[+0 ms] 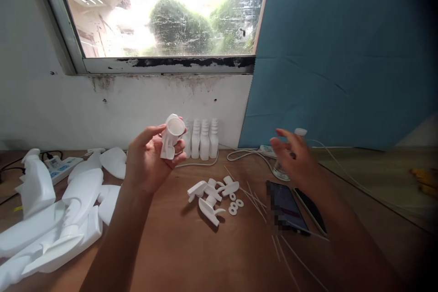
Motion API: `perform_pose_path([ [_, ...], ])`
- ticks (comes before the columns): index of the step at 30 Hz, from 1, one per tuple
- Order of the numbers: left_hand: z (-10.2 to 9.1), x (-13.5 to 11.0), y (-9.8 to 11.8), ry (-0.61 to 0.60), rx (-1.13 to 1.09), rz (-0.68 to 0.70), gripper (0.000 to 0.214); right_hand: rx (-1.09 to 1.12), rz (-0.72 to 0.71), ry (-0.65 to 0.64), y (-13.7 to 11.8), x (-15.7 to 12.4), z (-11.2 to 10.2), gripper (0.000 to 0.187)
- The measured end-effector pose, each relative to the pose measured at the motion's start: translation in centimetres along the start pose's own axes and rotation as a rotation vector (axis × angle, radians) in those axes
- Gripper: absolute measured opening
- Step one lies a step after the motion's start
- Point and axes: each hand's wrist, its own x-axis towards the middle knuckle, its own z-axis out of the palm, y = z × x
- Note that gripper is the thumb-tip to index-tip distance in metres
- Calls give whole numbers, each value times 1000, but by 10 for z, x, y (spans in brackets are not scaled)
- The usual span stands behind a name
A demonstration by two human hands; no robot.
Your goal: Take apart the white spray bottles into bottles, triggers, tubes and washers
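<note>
My left hand [150, 157] holds a white trigger spray head [169, 139] up above the table, its round collar opening turned toward me. My right hand [292, 153], slightly blurred, hovers with fingers apart and nothing seen in it. Behind it is a clear bottle with a white cap [300, 132], partly hidden. Several more white trigger spray heads [209, 207] lie on the table between my arms. Beside them are several small white washers [233, 210] and thin white dip tubes [256, 200].
White bottles [204, 143] stand in a row by the wall. Assembled white spray bottles [61, 219] pile up at left, near a power strip [65, 169]. A phone [287, 207] and another dark flat object [311, 210] lie at right. A white cable [236, 155] runs along the back.
</note>
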Motion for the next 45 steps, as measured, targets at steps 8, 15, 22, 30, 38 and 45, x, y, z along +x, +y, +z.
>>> perform_pose_path([
  [8,8,10,-31,-59,-62,-230,31,499,-34,-265,-44,-34,-32,70],
  [15,12,14,-52,-38,63,-261,25,732,-142,-133,-83,-71,-28,12],
  [22,8,14,-61,6,189,-220,21,551,-274,-226,-82,-78,-19,7],
  [30,10,13,-66,-35,362,-105,18,322,-348,-152,-81,-79,-15,13],
  [38,14,10,-73,99,497,-58,30,264,-440,-127,-78,-82,-7,15],
  [45,15,9,-75,116,441,-15,29,231,-649,-157,-78,-86,-4,13],
])
